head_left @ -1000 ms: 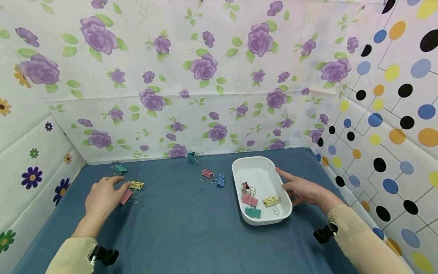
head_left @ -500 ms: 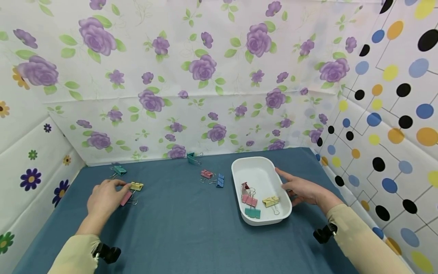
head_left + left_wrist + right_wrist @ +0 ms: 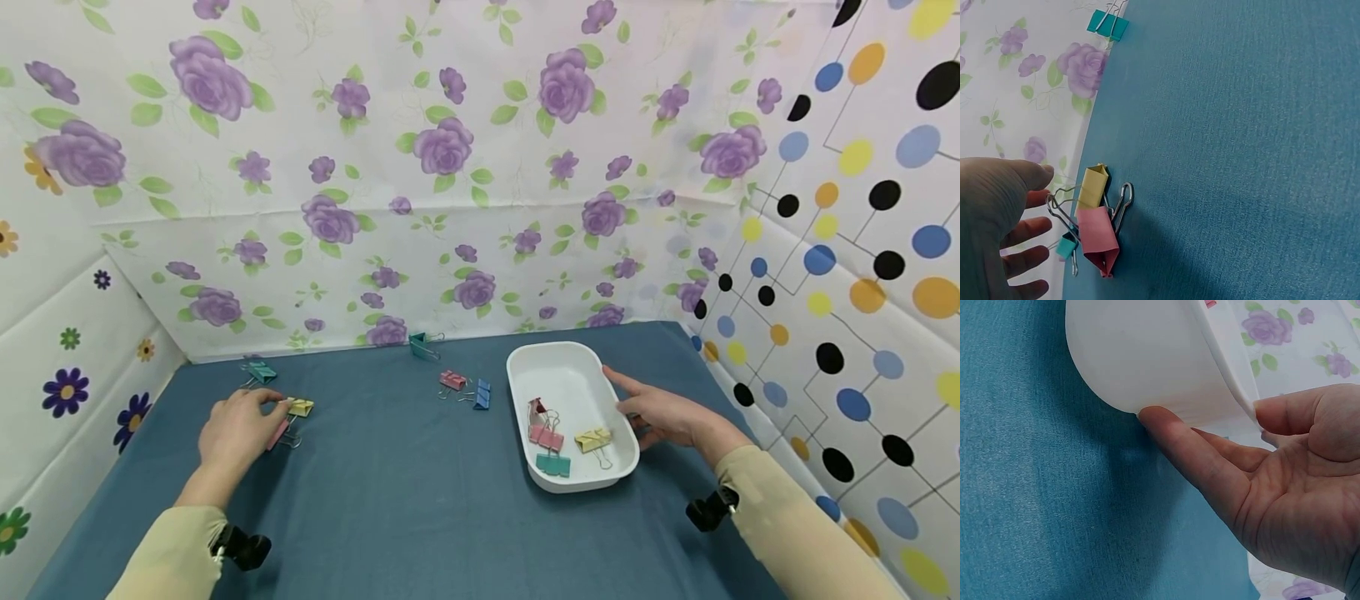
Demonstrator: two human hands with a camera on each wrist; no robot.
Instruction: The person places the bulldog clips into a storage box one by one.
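My left hand (image 3: 238, 427) is beside a yellow binder clip (image 3: 300, 407) and a pink binder clip (image 3: 278, 433) at the left of the table. In the left wrist view its thumb and index finger are close to the clips' wire handles (image 3: 1060, 209), a gap showing between the fingertips. A teal binder clip (image 3: 259, 372) lies just beyond. My right hand (image 3: 667, 415) holds the side of a white plastic tray (image 3: 564, 357). One digit touches the rim and another presses low on the outer wall in the right wrist view.
Inside the tray lie several clips, among them a yellow one (image 3: 593, 441) and a teal one (image 3: 553, 465). A red-pink clip (image 3: 453, 380) and a blue clip (image 3: 482, 395) lie left of it. Another teal clip (image 3: 424, 346) sits against the floral back wall (image 3: 450, 250).
My left hand has shifted slightly right, bringing its fingertips closer to the yellow clip and over part of the pink one. The right hand and the tray have stayed in place.
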